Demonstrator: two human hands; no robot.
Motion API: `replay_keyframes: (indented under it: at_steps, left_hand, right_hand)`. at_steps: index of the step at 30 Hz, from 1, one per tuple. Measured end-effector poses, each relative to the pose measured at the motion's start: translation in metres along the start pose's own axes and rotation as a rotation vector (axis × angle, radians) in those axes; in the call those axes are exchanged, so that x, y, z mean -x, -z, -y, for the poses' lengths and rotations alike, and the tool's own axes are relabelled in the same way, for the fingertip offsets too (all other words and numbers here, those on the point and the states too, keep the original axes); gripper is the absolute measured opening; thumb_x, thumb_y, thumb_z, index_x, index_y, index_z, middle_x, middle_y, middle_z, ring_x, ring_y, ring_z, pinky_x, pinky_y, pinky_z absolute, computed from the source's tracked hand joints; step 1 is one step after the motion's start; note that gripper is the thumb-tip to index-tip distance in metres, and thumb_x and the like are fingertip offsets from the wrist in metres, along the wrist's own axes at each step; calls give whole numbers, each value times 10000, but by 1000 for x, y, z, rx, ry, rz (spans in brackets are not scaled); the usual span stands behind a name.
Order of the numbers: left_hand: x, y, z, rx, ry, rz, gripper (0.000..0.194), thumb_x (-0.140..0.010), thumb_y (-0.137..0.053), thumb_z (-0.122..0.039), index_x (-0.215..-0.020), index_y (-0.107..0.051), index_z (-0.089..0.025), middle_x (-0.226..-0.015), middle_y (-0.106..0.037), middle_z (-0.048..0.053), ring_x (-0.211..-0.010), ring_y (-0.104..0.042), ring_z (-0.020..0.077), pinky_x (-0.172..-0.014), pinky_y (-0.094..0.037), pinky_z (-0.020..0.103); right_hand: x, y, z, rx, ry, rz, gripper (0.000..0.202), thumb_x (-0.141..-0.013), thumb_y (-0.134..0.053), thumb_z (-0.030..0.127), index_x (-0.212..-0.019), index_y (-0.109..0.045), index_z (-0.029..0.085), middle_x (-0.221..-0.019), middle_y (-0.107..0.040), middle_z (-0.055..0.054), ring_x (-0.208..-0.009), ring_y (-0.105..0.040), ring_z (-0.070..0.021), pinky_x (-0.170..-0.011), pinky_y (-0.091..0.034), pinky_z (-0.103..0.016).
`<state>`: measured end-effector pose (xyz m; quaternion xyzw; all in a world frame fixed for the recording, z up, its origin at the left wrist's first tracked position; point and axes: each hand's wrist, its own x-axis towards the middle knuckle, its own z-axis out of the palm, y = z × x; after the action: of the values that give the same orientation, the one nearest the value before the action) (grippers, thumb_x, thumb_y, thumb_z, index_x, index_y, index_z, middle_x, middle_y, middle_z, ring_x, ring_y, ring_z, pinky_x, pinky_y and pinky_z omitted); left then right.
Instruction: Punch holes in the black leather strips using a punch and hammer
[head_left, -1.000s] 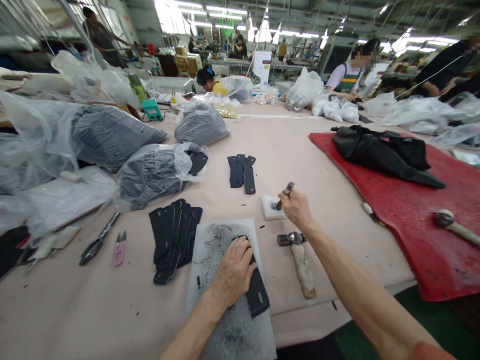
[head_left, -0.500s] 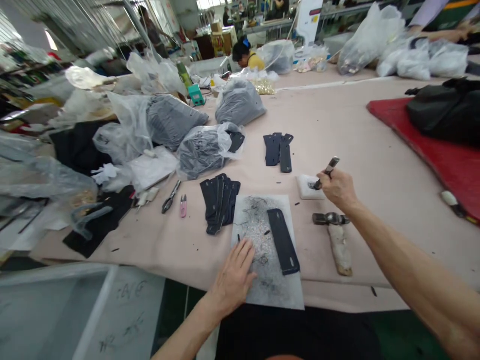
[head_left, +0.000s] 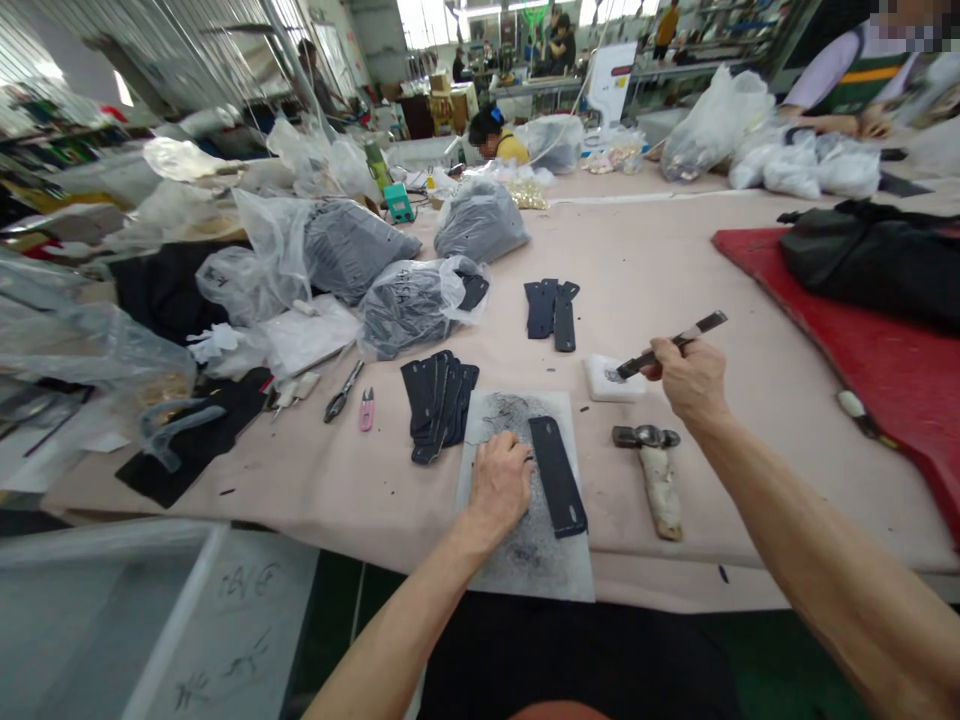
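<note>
My left hand (head_left: 501, 480) is over the speckled grey-white board (head_left: 525, 575), its fingers curled together near a small dark bit. What those fingers hold, if anything, is too small to name. Just right of it, a dark slotted strip (head_left: 557, 475) lies on the board. My right hand (head_left: 690, 378) is closed around a metal punch (head_left: 675, 342), whose lower tip meets the white block (head_left: 604, 380). A hammer (head_left: 660, 485) with a wrapped handle lies below that block. Left of the board sits a fanned pile of dark strips (head_left: 437, 405).
More dark strips (head_left: 551, 312) lie farther back. Pink snips (head_left: 366, 410) and pliers (head_left: 343, 392) rest at the left, near plastic bags (head_left: 420, 305). A red mat (head_left: 825, 330) bears a black bag at the right. A person works at the far right.
My left hand has moved up the board and its fingers have curled in. The punch in my right hand now leans differently, showing more of its length. The view has shifted slightly.
</note>
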<state>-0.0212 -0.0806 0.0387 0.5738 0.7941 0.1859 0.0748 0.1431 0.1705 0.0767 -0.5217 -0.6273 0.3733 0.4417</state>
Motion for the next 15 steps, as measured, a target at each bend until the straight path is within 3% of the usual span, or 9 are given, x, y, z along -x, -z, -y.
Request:
replay_keyframes:
  at_steps: [4, 10, 13, 15]
  left_hand:
    - [-13, -11, -2, -22, 26, 100, 137, -868, -534, -144, -805, -651, -179, -949, -603, 90, -946, -577, 259, -830, -485, 422]
    - [-11, -24, 5, -36, -52, 48, 239, -814, -429, -62, -901, -634, -148, -984, -597, 159, -997, -567, 326, -877, -452, 487]
    - [-1, -13, 13, -93, -99, 10, 307, -778, -377, -24, -920, -617, -153, -937, -602, 149, -952, -574, 311, -843, -475, 466]
    - [17, 5, 27, -180, -22, 42, 336, -771, -338, 13, -894, -601, -156, -898, -609, 134, -898, -593, 281, -805, -488, 423]
  right_hand:
    - [40, 5, 8, -358, -166, -3, 287, -752, -693, 413, -743, -653, 130, -561, -660, -34, -436, -576, -126, -440, -498, -235]
    - [95, 4, 6, -768, -505, 67, 252, -700, -791, 341, -744, -642, 143, -587, -654, -4, -436, -568, -99, -399, -483, -197]
    - [109, 5, 6, -888, -666, 81, 187, -746, -769, 274, -734, -621, 160, -595, -638, 19, -428, -547, -78, -394, -473, -178]
    - [115, 7, 7, -928, -758, 62, 165, -774, -748, 242, -735, -603, 174, -590, -629, 34, -414, -536, -72, -386, -467, -174]
